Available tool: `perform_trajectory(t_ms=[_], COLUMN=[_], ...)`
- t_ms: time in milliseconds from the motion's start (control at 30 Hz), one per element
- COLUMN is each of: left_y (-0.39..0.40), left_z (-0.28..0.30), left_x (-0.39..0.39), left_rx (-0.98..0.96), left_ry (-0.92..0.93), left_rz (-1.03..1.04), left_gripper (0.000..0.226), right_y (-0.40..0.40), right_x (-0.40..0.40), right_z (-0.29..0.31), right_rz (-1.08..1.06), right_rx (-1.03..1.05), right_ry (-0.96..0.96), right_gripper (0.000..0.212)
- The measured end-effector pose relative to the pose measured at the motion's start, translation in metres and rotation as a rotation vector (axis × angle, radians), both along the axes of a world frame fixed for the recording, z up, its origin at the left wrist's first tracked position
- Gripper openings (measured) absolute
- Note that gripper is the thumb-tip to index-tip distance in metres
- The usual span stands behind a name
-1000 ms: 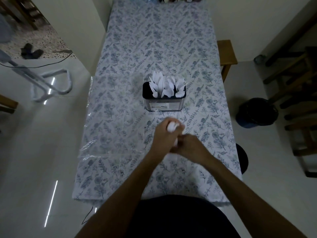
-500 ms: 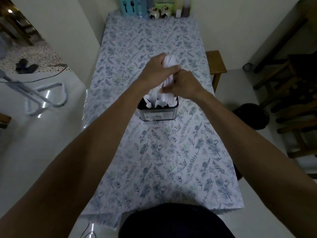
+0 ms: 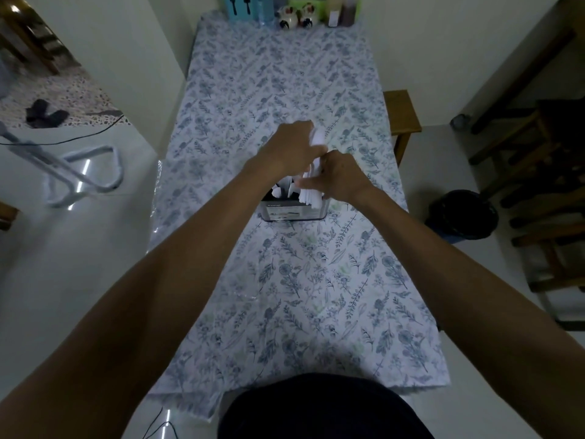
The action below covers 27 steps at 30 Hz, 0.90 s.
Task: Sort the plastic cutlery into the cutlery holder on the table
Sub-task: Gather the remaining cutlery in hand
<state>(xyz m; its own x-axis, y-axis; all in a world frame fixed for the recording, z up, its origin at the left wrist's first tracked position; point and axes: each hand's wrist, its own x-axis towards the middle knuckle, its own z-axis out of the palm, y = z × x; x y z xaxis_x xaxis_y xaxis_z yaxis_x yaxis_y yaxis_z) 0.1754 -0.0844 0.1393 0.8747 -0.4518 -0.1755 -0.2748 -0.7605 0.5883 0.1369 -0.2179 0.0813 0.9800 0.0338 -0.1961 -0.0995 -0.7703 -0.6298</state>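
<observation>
1. Your bench [image 3: 285,74] wears a floral cloth; a white floor lies either side, jars [image 3: 292,19] stand at the far end.
2. The holder [image 3: 292,212] stands mid-bench, directly beneath your hands.
3. Your left hand [image 3: 289,147] grips a white cutlery [image 3: 317,137] bundle; your right hand [image 3: 340,179] pinches its lower ends above the holder, arms outstretched.

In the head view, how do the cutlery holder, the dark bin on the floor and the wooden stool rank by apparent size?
1. Dark bin, largest.
2. Cutlery holder, though hands hide its top.
3. Wooden stool, mostly hidden behind the table, so its rank is unsure.
</observation>
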Motion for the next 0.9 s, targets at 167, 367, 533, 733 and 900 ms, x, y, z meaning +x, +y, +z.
perform_trajectory(t_ms=[167,367,533,733,900], left_y=[0.001,0.004,0.008,0.013,0.019], left_z=[-0.006,-0.015,-0.022,-0.03,-0.038], left_x=[0.003,0.014,0.022,0.027,0.028], left_rx=[-0.005,-0.003,-0.06,-0.127,-0.204], left_ry=[0.025,0.047,0.022,0.006,-0.045], left_rz=[0.043,0.062,0.087,0.096,0.116], left_gripper=[0.035,0.029,0.03,0.036,0.039], right_y=[0.006,0.013,0.019,0.013,0.017], right_x=[0.006,0.016,0.022,0.026,0.027], right_z=[0.007,0.007,0.004,0.009,-0.005], right_rz=[0.041,0.016,-0.017,-0.038,-0.071], right_rx=[-0.087,-0.005,-0.023,0.093,-0.101], right_ry=[0.054,0.187,0.175,0.194,-0.019], right_gripper=[0.047,0.037,0.044,0.034,0.027])
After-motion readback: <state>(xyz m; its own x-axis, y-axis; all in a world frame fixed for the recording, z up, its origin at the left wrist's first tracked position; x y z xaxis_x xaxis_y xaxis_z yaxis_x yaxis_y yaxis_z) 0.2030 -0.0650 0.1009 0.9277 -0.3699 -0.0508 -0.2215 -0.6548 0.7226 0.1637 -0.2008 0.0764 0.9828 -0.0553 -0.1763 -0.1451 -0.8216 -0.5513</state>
